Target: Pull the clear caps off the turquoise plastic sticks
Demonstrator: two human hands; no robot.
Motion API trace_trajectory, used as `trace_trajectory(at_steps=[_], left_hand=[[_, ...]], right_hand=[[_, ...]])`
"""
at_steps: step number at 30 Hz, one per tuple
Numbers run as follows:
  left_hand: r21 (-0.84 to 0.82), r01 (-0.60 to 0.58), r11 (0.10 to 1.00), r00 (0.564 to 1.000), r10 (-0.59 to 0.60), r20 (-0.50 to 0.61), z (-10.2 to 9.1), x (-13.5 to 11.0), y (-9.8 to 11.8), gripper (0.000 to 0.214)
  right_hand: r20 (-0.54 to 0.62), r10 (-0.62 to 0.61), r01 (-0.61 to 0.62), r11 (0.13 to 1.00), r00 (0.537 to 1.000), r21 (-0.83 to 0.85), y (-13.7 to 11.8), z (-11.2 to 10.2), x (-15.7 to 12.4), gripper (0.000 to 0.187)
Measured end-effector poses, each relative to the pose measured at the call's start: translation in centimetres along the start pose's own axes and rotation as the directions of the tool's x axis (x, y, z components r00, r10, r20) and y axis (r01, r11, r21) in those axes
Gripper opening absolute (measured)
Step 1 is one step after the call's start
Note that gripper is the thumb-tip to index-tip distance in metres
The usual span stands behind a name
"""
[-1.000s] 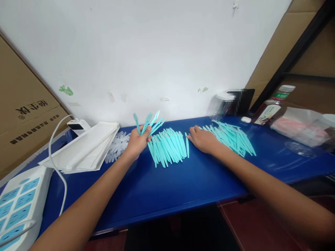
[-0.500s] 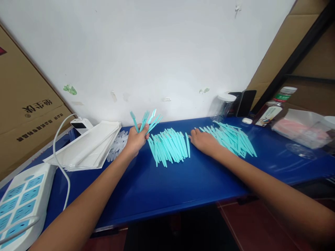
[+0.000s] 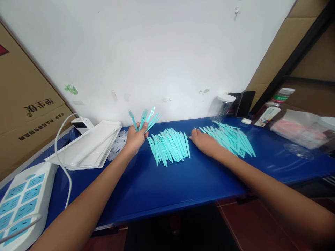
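My left hand (image 3: 137, 137) is raised at the back of the blue table, closed around a fanned bunch of turquoise eyebrow razors (image 3: 143, 119) with their shiny tips up. Just right of it, a row of similar razors (image 3: 170, 146) lies side by side on the table. My right hand (image 3: 204, 141) rests between this row and a looser, crisscrossed heap of razors (image 3: 235, 139). Its fingers are curled together; what they hold, if anything, is hidden. Behind my left wrist lies a pile of small translucent pieces (image 3: 116, 144).
White paper sleeves (image 3: 86, 150) are stacked left of the translucent pieces. A power strip (image 3: 24, 202) and white cable (image 3: 56, 150) occupy the left edge. Along the right stand a clear jar (image 3: 222, 108), a bottle (image 3: 272, 108) and a bag of pink material (image 3: 298, 127).
The rightmost razor of the middle row now leans closer to the others. My right hand has drawn slightly away from it to the right. My left hand still holds its bunch.
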State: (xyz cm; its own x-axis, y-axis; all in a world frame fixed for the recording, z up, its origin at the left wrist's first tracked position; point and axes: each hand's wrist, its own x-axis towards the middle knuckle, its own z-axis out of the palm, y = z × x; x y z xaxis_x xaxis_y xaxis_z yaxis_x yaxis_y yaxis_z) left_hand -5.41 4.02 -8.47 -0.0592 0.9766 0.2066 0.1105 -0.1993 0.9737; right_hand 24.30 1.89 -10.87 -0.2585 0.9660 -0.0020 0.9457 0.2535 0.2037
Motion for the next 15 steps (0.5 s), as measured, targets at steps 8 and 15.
trace_trajectory(at_steps=[8,15], left_hand=[[-0.101,-0.022,0.995,0.996,0.013,-0.087,-1.9,1.3,0.9,0.033],[-0.16,-0.068,0.985,0.976,0.032,-0.217,-3.7,2.4,1.8,0.029]], right_hand=[[-0.045,0.003,0.003,0.99,0.999,0.141,0.0,-1.1,-0.4,0.02],[-0.219,-0.252,0.332,0.784,0.943,0.524,-8.0,-6.2,1.3,0.023]])
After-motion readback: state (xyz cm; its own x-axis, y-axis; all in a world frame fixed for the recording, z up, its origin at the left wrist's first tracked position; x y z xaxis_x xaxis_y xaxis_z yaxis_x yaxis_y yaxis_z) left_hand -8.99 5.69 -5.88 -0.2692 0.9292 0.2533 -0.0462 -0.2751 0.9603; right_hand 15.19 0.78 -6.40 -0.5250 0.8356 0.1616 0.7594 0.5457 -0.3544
